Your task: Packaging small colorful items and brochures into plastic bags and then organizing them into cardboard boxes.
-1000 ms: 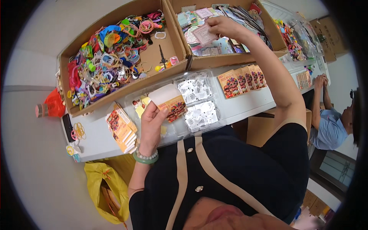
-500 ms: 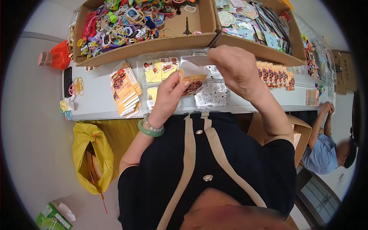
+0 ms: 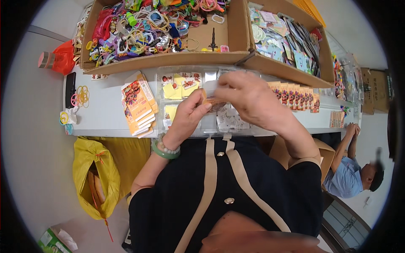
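From my end I see a cardboard trinket box across the upper left of the frame and a smaller card box at upper right. Mid-frame, below them, lies a clear tray. Above it, the right hand has its fingers bent; I can't tell whether they grip anything. The left hand clamps thumb and fingers on an orange packet at centre, partly hidden behind the right.
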### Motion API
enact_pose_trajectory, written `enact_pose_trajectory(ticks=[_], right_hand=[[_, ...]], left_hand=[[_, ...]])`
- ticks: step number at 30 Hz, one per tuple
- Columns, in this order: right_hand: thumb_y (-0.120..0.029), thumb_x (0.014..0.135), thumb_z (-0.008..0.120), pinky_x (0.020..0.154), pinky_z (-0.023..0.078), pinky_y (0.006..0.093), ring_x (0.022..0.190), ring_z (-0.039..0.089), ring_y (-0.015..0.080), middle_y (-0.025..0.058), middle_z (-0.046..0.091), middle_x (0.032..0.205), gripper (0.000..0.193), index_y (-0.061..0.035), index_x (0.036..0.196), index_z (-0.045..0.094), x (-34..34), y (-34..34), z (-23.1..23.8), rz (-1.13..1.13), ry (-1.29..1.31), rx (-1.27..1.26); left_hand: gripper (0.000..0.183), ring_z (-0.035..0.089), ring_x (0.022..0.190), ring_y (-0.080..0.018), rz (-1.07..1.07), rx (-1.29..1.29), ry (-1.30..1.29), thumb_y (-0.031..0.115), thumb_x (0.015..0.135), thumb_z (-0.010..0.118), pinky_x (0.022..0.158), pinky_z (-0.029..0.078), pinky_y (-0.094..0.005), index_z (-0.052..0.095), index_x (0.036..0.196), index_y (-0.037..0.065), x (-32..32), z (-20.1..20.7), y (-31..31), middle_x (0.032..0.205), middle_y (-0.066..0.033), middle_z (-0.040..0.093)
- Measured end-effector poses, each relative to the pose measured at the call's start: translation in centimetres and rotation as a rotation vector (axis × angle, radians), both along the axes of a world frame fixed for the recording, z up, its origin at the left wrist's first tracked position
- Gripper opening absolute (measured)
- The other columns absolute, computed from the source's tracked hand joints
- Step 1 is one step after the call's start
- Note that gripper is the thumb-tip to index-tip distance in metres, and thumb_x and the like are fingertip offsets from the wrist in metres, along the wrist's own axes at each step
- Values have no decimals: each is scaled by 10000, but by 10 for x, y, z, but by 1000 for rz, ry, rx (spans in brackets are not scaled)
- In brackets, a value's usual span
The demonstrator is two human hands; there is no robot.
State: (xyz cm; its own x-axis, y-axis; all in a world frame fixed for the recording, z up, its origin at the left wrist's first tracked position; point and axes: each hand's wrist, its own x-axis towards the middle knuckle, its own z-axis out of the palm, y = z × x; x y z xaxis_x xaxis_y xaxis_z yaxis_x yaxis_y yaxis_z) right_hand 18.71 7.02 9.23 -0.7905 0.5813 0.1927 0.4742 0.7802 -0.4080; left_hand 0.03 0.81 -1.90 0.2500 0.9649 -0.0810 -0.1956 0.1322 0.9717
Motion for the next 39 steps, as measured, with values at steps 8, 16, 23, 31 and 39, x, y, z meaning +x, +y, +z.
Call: enact_pose_trajectory(ticks=[8,16,23,31,39], right_hand=[[-83,814,540,750,508,424,905,636,330,163,648,976,252,-77,1049,633,-33,157,-25,-91,-631,120],[-88,813,532,777,513,429,911,642,340,185,660,962,242,-46,1030,629,-90,180,-54,-45,-975,-23],[-135,816,565,751,526,370,855,669,264,146,672,866,211,-15,949,677,-76,167,-87,270,-1183,152],[-156,776,612,688,503,404,799,649,310,146,667,818,132,-94,880,664,-77,180,-45,1,-700,55],[-105,834,628,745,434,248,782,547,101,12,598,786,114,6,817,609,-41,164,-11,-329,-28,-382]], left_hand=[[317,437,806,-88,-6,49,50,101,888,587,739,387,-222,555,1193,23,-7,8,2,865,14,461],[314,513,944,-108,-167,-80,51,89,908,567,863,415,-259,533,1211,15,-20,8,7,1022,-30,589],[299,522,951,-111,-203,-82,47,97,909,568,867,421,-265,539,1193,8,-24,7,15,1022,-36,590],[318,533,834,-128,-97,-146,-23,124,893,597,781,454,-278,544,1180,-3,-23,0,10,884,-53,572],[150,430,750,-69,44,-83,-139,133,917,601,687,415,-228,526,923,4,-16,-9,7,780,5,483]])
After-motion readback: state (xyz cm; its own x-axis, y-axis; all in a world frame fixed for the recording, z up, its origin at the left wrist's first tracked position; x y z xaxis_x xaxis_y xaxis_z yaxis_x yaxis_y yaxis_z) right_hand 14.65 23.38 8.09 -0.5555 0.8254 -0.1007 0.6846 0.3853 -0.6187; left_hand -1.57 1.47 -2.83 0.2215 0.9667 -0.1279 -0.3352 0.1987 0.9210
